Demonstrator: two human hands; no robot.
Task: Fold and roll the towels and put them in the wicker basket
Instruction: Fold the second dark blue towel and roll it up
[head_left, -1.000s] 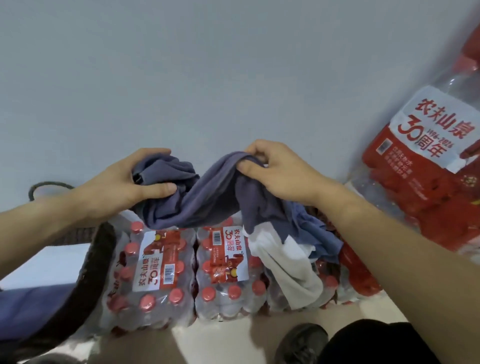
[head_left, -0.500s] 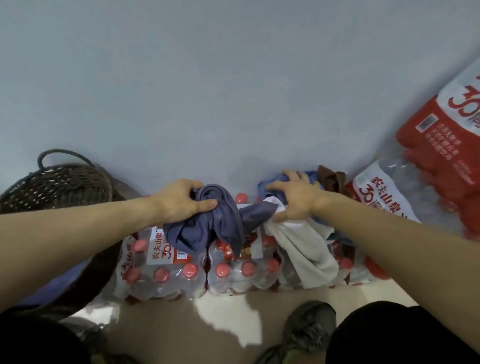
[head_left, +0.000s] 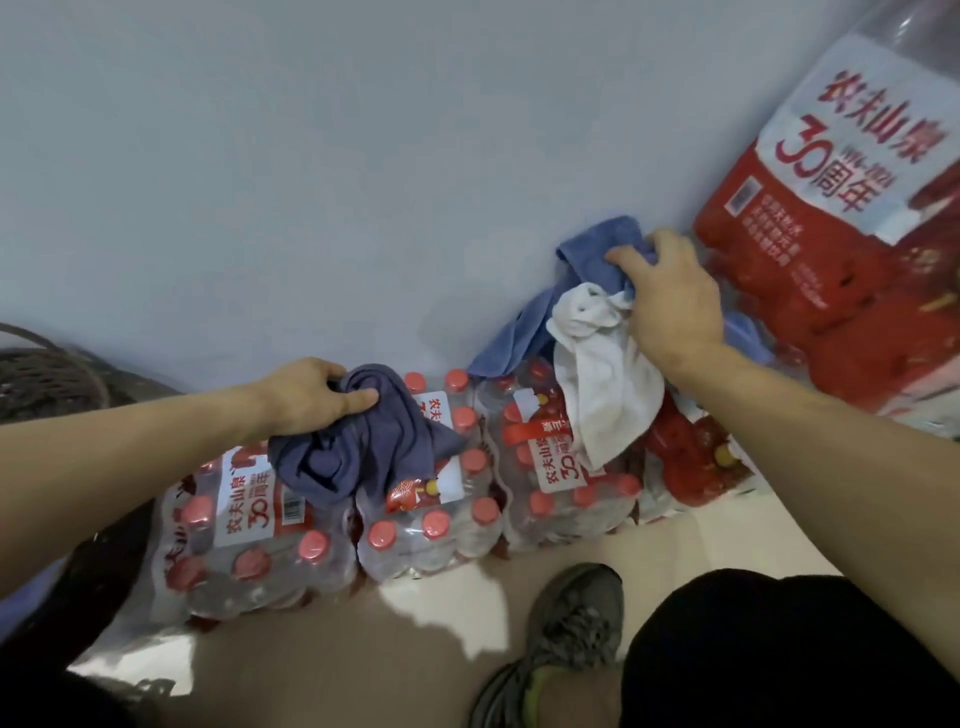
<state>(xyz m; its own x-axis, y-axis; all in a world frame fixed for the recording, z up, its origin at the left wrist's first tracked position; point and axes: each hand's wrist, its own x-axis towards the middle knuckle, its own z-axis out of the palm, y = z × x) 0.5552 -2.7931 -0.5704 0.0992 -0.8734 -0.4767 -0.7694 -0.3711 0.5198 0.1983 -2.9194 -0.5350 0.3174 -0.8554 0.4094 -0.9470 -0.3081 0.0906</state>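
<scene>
Far left there's 1 wicker basket (head_left: 47, 382), only partly in frame, sitting against the wall (head_left: 363, 156). Next over, the left hand (head_left: 306, 397) has its fingers curled round 1 purple towel (head_left: 358, 447), thumb pressed on top, and the towel is bunched up on the bottle packs.

Those packs: 3 shrink-wrapped packs of small red-capped bottles in a row on the floor (head_left: 322, 654), so left pack (head_left: 244, 540), middle pack (head_left: 441, 499) and right pack (head_left: 566, 483). The purple towel lies over the seam between the left and middle ones.

Further right are 2 more towels, crumpled together on the right pack and up against the wall: 1 blue towel (head_left: 587, 260) and 1 white towel (head_left: 602, 374) hanging down over the pack. The right hand (head_left: 670, 301) grips the blue one, fingers curled into the cloth, with the palm lying against the white one too.

So 3 towels total, none in the basket. Far right is 1 big red pack (head_left: 841, 218) leaning by the wall. Bottom edge shows 1 shoe (head_left: 561, 644).
</scene>
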